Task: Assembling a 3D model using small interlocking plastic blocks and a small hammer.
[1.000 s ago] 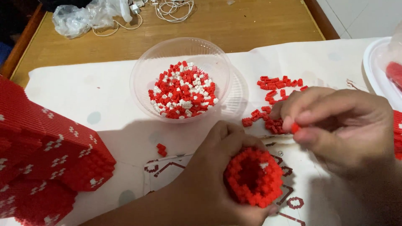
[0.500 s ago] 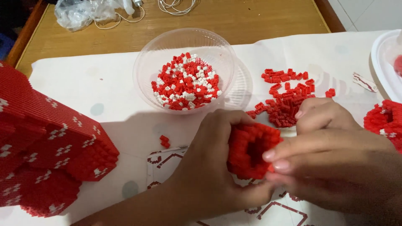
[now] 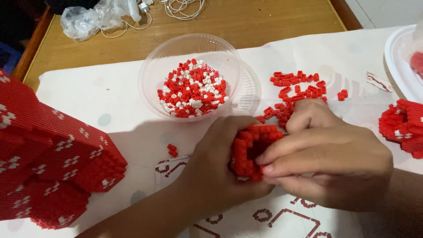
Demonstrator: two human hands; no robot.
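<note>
At far left I see a large red block model (image 3: 48,163) with white flecks, well clear of my hands. My left hand (image 3: 216,172) is wrapped around a small red brick ring (image 3: 251,150), held just above the white paper sheet (image 3: 105,105). Behind it sits a clear plastic bowl (image 3: 152,94) of red and white bricks. My right hand (image 3: 326,163) pinches the ring's near edge, fingers closed on it. Squeezing too hard could crack the ring apart; a slip could sweep the loose red bricks (image 3: 295,90) about.

The right hand (image 3: 328,165) has left the loose red bricks (image 3: 295,94) and now presses the red brick ring (image 3: 251,150).
</note>
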